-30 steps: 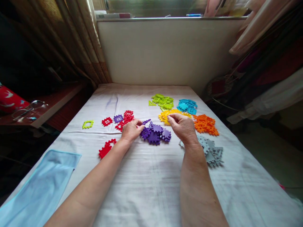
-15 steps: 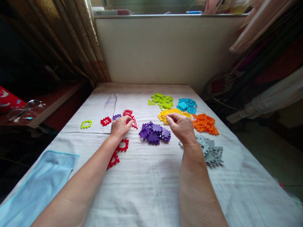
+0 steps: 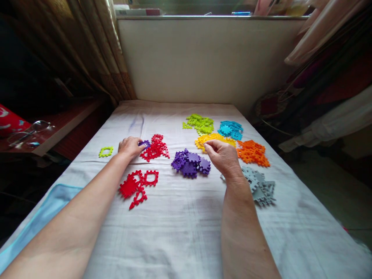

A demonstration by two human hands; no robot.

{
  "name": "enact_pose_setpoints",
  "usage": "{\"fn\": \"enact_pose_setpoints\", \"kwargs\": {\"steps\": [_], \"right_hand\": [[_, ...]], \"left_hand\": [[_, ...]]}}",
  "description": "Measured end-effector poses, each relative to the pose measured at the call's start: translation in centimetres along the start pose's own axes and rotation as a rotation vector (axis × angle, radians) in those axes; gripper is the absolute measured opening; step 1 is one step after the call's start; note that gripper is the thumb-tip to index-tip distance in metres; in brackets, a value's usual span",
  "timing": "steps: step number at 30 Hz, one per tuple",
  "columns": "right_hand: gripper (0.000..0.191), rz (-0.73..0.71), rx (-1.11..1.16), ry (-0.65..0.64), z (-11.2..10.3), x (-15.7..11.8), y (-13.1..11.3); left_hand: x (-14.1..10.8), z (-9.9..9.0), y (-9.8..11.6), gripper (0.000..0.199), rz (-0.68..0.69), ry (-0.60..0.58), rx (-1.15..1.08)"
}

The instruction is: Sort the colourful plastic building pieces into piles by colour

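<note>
My left hand (image 3: 130, 147) is at the left of the bed, its fingertips closed on the left edge of a purple interlocking piece (image 3: 146, 144). Just right of it lies a heap of red interlocking pieces (image 3: 154, 150). More red pieces (image 3: 130, 186) lie nearer, below my left wrist. My right hand (image 3: 223, 157) hovers with thumb and fingers pinched together, and nothing shows between them. Around it are the yellow pile (image 3: 213, 140), the purple pile (image 3: 189, 164) and the grey pile (image 3: 263, 187).
A lone lime-green piece (image 3: 105, 151) lies at the far left. Lime (image 3: 200, 124), blue (image 3: 231, 130) and orange (image 3: 252, 152) piles sit toward the back right. A light blue cloth (image 3: 37, 224) covers the near left edge. Glasses (image 3: 31, 131) rest on a side shelf.
My left hand has moved left from the red heap to the purple piece, uncovering red pieces. It now covers the spot where a red square lay. My right hand stays put.
</note>
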State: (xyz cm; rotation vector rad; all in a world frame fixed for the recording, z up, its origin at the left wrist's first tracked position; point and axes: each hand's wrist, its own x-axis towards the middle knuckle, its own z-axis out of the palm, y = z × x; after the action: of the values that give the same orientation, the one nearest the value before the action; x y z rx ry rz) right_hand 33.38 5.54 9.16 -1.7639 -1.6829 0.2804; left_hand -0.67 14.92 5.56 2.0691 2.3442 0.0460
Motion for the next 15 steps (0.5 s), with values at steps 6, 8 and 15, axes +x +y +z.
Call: {"fn": "enact_pose_setpoints", "kwargs": {"steps": [6, 8, 15], "right_hand": [[0.024, 0.007, -0.002, -0.004, -0.1, 0.0, 0.1], [0.024, 0.005, 0.01, -0.006, 0.0, 0.0, 0.1], [0.023, 0.007, 0.047, -0.011, 0.0, 0.0, 0.2]], "left_hand": [[-0.5, 0.0, 0.0, 0.037, -0.05, 0.042, -0.062], [-0.9, 0.0, 0.0, 0.033, -0.061, 0.058, -0.092], [-1.5, -1.9, 0.7, 0.031, -0.123, 0.155, -0.341]]}}
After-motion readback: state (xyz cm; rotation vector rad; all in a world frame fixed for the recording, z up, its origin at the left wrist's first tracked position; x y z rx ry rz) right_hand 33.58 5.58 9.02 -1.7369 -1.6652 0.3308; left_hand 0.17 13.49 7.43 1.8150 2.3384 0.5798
